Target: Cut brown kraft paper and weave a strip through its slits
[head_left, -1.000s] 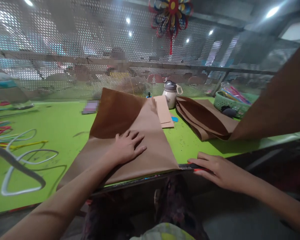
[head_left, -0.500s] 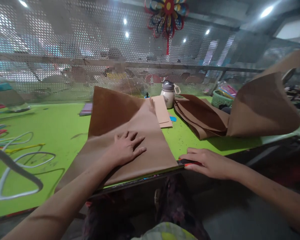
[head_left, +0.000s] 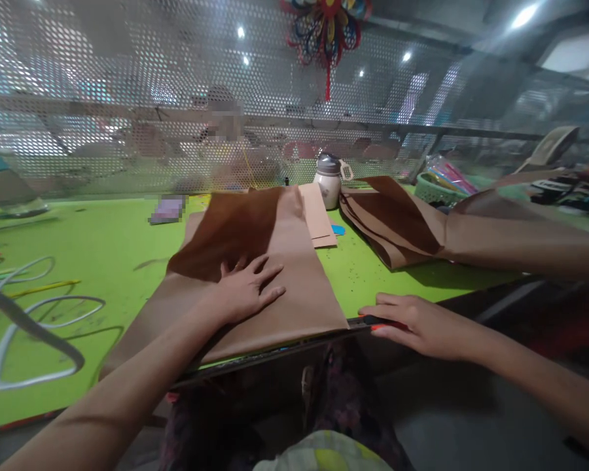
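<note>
A large brown paper sheet [head_left: 285, 307] lies at the front edge of the green table [head_left: 103, 242], its far left part folded up and over. My left hand [head_left: 248, 291] rests flat on the sheet with its fingers spread. Just right of the sheet's front corner, my right hand [head_left: 405, 320] is closed around a black and orange tool [head_left: 370, 320], mostly hidden by the fingers, at the table edge. More folded brown paper [head_left: 397, 229] lies to the right.
White cords [head_left: 69, 301] lie at the left. Near the back stand a grey-lidded bottle [head_left: 328, 183] and a green basket [head_left: 439, 190]. Small tan cards [head_left: 318, 219] lie behind the sheet. A perforated screen [head_left: 177, 118] runs along the back.
The sheet's raised far left part has dropped lower. The curled brown paper at the right has flattened down. My right hand has shifted slightly right with the tool.
</note>
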Demonstrator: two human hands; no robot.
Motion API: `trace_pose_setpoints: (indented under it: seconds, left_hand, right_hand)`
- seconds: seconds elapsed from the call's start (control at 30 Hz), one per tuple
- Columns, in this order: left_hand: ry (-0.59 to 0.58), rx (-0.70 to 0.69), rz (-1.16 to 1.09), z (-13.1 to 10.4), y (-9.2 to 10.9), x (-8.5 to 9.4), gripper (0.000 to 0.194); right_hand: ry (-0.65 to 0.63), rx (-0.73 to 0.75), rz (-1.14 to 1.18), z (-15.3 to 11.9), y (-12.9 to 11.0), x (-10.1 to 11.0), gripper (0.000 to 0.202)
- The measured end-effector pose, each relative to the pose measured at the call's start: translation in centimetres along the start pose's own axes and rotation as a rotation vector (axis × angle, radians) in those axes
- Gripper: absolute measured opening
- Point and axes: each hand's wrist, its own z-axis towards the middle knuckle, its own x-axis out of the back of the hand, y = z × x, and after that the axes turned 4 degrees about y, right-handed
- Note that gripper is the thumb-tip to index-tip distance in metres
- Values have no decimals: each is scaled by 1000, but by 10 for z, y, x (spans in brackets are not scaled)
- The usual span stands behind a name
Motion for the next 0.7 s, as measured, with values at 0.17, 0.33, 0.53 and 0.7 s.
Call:
trace_pose_setpoints:
  seconds: [0.17,0.33,0.53,0.7]
  left_hand:
    - [20,3,-13,0,-1,-4,63]
    - [44,19,-8,0,2,-3,60]
    - [23,17,-12,2,0,-3,63]
    - [15,11,-14,0,-2,-5,65]
  right_hand:
    - [21,-22,-20,-4,-3,-3,36]
    - [-3,-63,-29,-11,-6,-3,37]
    - [-71,-113,-63,-16,-9,-2,41]
    - [-55,-112,-88,-6,-14,-4,40]
